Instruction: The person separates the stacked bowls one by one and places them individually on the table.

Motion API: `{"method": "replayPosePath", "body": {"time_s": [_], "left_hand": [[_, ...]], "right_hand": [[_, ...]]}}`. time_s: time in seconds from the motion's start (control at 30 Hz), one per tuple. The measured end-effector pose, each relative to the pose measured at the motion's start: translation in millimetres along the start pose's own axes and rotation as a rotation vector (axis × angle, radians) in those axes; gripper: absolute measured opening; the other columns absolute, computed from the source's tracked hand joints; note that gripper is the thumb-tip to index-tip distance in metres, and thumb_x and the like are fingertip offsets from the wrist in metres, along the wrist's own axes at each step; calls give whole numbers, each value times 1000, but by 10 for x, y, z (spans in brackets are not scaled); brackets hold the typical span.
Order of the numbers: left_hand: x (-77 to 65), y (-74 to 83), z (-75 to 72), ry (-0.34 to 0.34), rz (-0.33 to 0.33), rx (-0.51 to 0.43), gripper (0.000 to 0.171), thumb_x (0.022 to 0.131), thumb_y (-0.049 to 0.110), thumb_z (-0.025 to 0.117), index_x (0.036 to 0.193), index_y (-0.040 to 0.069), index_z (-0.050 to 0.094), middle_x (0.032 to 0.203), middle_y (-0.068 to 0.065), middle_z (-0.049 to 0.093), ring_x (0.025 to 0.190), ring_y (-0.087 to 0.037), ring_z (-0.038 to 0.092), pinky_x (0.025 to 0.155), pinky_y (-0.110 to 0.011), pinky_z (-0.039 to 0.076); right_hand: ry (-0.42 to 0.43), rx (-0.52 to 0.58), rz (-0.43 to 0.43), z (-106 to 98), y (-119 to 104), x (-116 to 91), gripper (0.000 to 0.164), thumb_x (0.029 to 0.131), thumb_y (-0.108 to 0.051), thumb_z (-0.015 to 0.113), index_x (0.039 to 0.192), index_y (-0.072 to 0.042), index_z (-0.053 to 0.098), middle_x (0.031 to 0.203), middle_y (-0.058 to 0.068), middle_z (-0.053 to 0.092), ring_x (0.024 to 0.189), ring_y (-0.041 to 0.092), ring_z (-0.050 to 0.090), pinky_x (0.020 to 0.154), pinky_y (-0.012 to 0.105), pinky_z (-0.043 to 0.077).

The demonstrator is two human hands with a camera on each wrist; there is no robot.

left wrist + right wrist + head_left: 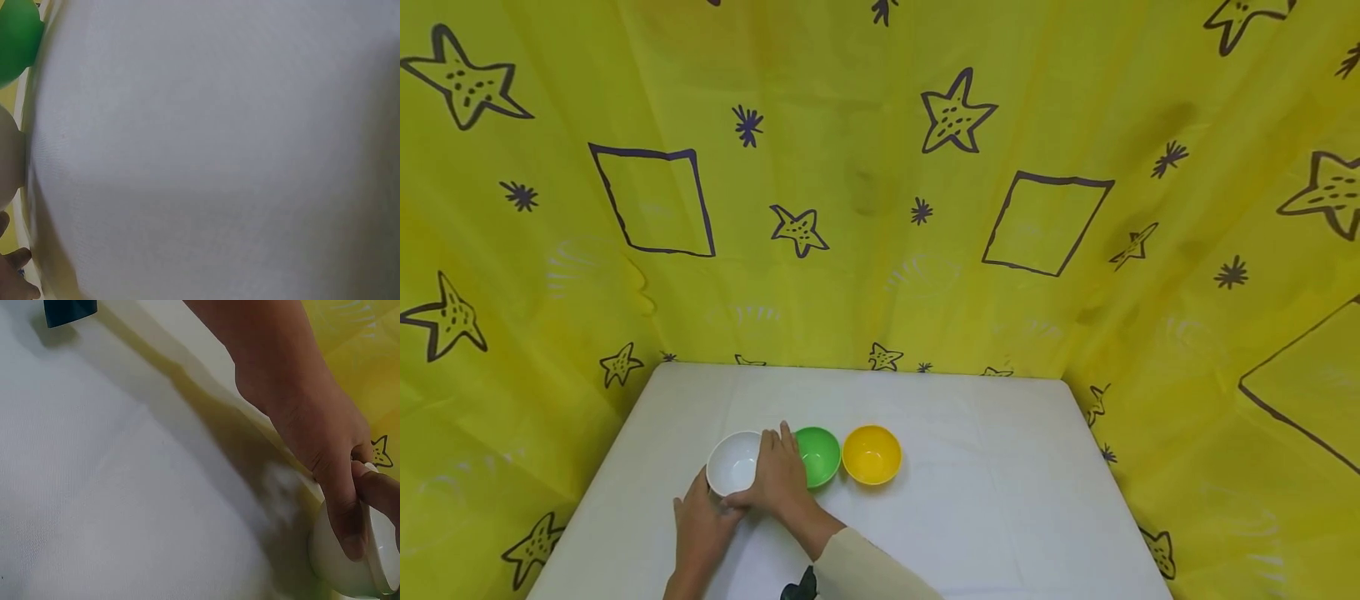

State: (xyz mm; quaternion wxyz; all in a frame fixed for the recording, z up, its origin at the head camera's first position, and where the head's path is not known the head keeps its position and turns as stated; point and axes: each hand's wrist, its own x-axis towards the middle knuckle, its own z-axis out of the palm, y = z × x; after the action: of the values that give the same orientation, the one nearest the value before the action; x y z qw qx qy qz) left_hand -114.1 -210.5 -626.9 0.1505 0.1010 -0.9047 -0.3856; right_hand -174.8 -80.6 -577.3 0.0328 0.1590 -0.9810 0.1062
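Observation:
A white bowl sits upright on the table between the two hands. My left hand holds it from the left and near side; in the right wrist view, the left thumb lies along the bowl's outer wall. At the bowl's right side is my right hand, its thumb at the near rim and its fingers by the right rim. Just right of that hand stands a green bowl, partly covered by the fingers. Beside the green one is a yellow bowl. Fingertips on the far side are hidden.
The bowls stand in a row on a white-covered table. A yellow curtain with dark star drawings hangs behind the table and along both sides. A dark object shows at the bottom edge near the right sleeve.

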Motion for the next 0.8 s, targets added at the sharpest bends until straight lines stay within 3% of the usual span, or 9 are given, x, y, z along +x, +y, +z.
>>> {"method": "replayPosePath", "body": {"time_s": [0.8], "left_hand": [[1,3,-15,18,18,2,90,75,19,91,145,-15,46,144,-39,51,137,-57,45,110,-85,15]], "right_hand": [[2,6,13,-62,-22,10,111,60,-81,86,139,-8,57,133,1,64,146,22,44,118,27,36]]}}
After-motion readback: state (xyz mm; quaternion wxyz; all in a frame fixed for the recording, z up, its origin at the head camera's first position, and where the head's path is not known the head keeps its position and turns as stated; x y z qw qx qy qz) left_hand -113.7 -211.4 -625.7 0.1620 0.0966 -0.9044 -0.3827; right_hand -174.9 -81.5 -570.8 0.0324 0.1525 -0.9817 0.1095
